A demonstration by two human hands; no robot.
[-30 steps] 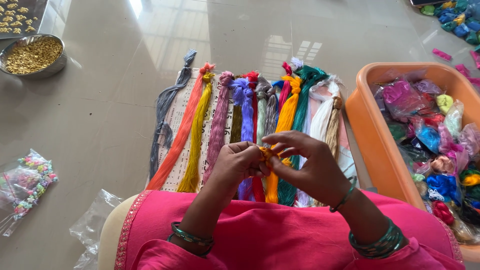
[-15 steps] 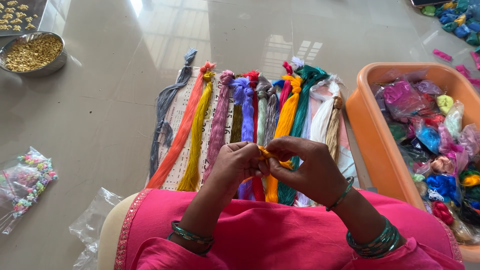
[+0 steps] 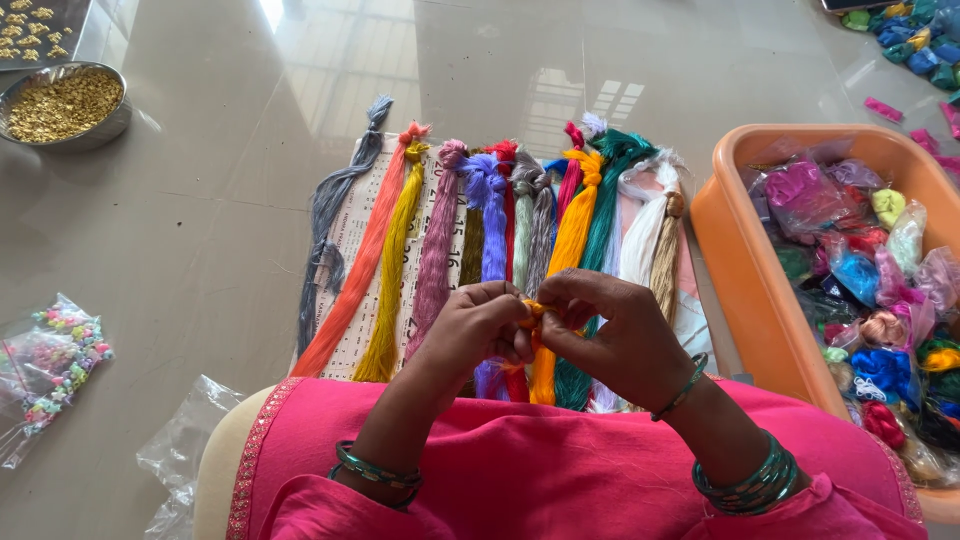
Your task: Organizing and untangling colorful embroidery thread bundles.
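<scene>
A home craft corner on a polished floor [image 3: 200,230]: thread skeins [image 3: 480,240] ahead of the pinch, orange tub [image 3: 730,250] of packets right, bead bowl [image 3: 65,105] far left.

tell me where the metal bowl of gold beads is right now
In the head view the metal bowl of gold beads sits on the floor at the far upper left, just below a dark tray of gold pieces and left of the grey thread skein.
</scene>
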